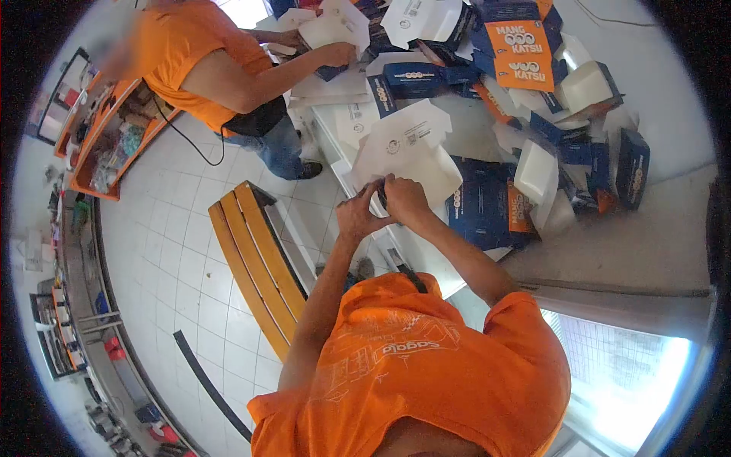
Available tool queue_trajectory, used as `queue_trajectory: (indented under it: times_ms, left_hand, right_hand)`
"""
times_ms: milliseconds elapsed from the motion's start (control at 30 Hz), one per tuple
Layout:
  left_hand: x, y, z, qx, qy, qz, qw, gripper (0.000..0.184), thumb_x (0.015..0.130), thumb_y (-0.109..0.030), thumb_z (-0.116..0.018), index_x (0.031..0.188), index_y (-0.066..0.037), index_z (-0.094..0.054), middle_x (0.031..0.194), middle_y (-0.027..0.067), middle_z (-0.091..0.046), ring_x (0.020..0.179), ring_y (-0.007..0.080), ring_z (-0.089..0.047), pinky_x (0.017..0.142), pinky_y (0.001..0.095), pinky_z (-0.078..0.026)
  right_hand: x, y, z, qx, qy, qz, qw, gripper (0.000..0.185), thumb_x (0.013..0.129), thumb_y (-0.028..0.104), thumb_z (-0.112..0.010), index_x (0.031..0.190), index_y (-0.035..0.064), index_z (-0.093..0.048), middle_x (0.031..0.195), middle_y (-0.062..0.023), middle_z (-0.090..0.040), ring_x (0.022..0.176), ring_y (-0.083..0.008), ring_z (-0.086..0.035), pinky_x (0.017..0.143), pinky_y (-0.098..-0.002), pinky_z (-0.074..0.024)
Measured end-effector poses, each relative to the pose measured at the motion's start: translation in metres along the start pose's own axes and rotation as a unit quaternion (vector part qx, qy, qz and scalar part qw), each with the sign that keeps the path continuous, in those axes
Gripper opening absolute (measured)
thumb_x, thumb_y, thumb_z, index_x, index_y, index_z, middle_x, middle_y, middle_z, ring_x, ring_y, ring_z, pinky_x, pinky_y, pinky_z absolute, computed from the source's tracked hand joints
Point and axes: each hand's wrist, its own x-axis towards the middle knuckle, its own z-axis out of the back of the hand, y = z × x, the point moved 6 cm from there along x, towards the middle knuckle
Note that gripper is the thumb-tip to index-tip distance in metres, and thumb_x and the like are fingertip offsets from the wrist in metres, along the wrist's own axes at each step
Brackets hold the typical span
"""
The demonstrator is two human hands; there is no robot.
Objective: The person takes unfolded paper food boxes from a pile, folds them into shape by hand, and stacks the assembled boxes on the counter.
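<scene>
A paperboard food box (403, 141), white inside with small print on its raised flap, sits at the table's near edge in front of me. My left hand (358, 212) pinches its near corner, with the thumb stretched toward my other hand. My right hand (407, 199) is closed on the same near edge, fingers bent over the board. Both hands nearly touch, and what lies between the fingertips is partly hidden. Just right of the box are dark blue and orange printed cartons (483, 199), lying flat or partly folded.
More cartons and white box pieces cover the table, including an orange printed panel (521, 55) and an open white box (537, 174). Left of the table stands a slatted wooden bench (255, 263). A co-worker in an orange shirt (194, 57) handles white boxes at the far end.
</scene>
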Motion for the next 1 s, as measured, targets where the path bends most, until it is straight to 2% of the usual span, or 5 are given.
queue_trajectory:
  times_ms: [433,600,733,833,1000]
  left_hand:
    - [-0.005,0.014,-0.021,-0.030,0.048,0.030,0.998,0.082,0.060,-0.055,-0.087,0.128,-0.022,-0.054,0.075,0.0006,-0.065,0.067,0.0256,-0.071,0.061,0.0417,-0.056]
    - [-0.010,0.004,-0.019,-0.082,-0.002,0.001,0.997,0.078,0.070,-0.056,-0.083,0.127,-0.013,-0.053,0.087,0.0044,-0.068,0.074,0.0277,-0.071,0.063,0.0428,-0.056]
    - [-0.013,0.005,-0.028,-0.191,-0.101,-0.019,0.976,0.065,0.088,-0.054,-0.069,0.126,-0.006,-0.051,0.105,0.0139,-0.067,0.091,0.0306,-0.071,0.068,0.0429,-0.057]
    - [0.011,0.001,-0.030,-0.263,-0.057,0.131,0.954,0.049,0.100,-0.044,-0.056,0.123,-0.001,-0.050,0.112,0.0217,-0.064,0.100,0.0374,-0.068,0.075,0.0464,-0.055]
    - [0.060,0.005,-0.037,-0.137,-0.098,0.189,0.967,0.034,0.105,-0.030,-0.044,0.118,0.000,-0.052,0.111,0.0257,-0.064,0.097,0.0477,-0.064,0.081,0.0540,-0.051]
  right_hand:
    - [-0.005,-0.004,-0.017,0.058,-0.056,0.024,0.996,0.032,0.093,0.033,-0.053,0.095,0.0019,-0.063,0.076,-0.0195,-0.068,0.071,-0.0395,-0.070,0.065,-0.0504,-0.0570]
    - [0.001,-0.034,-0.018,0.106,-0.071,-0.039,0.991,0.037,0.097,0.041,-0.050,0.092,0.0087,-0.066,0.082,-0.0176,-0.069,0.070,-0.0412,-0.068,0.066,-0.0561,-0.0534]
    - [0.007,-0.119,0.052,0.016,-0.384,-0.083,0.919,0.055,0.101,0.051,-0.042,0.099,0.0019,-0.067,0.105,-0.0242,-0.070,0.087,-0.0439,-0.069,0.076,-0.0599,-0.0512]
    - [0.045,-0.221,-0.030,0.182,-0.229,-0.141,0.946,0.058,0.101,0.052,-0.041,0.105,0.0001,-0.066,0.109,-0.0259,-0.069,0.095,-0.0479,-0.067,0.083,-0.0609,-0.0502]
    - [0.011,-0.187,-0.024,0.198,-0.149,-0.246,0.937,0.074,0.103,0.060,-0.026,0.113,0.0004,-0.068,0.114,-0.0317,-0.064,0.109,-0.0528,-0.059,0.097,-0.0563,-0.0454]
